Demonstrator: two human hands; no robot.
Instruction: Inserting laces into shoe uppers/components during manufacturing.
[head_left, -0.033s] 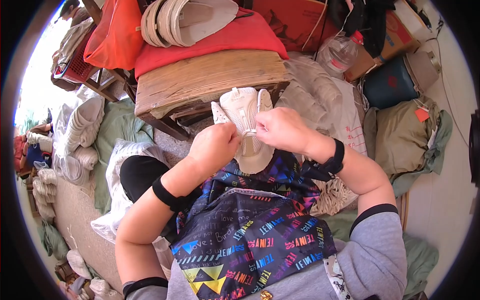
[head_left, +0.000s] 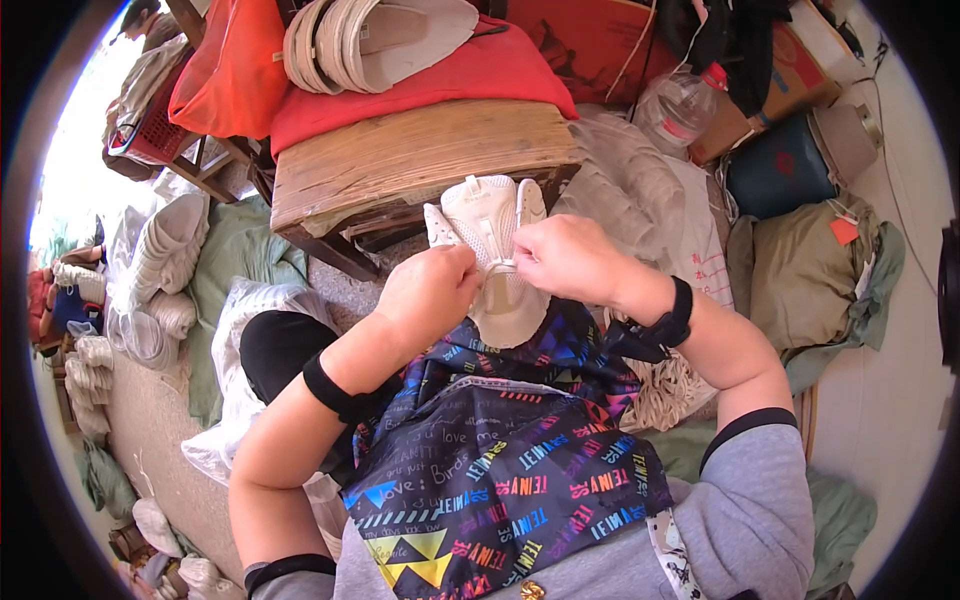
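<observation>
An off-white mesh shoe upper (head_left: pixel 508 326) rests toe toward me on my patterned apron (head_left: pixel 510 460), its tongue pointing to the wooden bench. Across the lower end of its tongue runs a short pale shoelace (head_left: pixel 499 267), between my two hands. My left hand (head_left: pixel 428 290) is closed at the left edge of the upper, pinching the lace end there. On the other side my right hand (head_left: pixel 568 260) is closed too, thumb and finger pressed together on the lace. The fingertips of both hands are partly hidden behind the knuckles.
Ahead stands a wooden bench (head_left: pixel 420 150) with a red cloth (head_left: pixel 420 100) and nested shoe uppers (head_left: pixel 365 45) on it. Plastic-wrapped uppers (head_left: pixel 165 250) lie at left. A plastic bottle (head_left: pixel 675 110), a blue container (head_left: pixel 780 170) and an olive bundle (head_left: pixel 800 270) are at right.
</observation>
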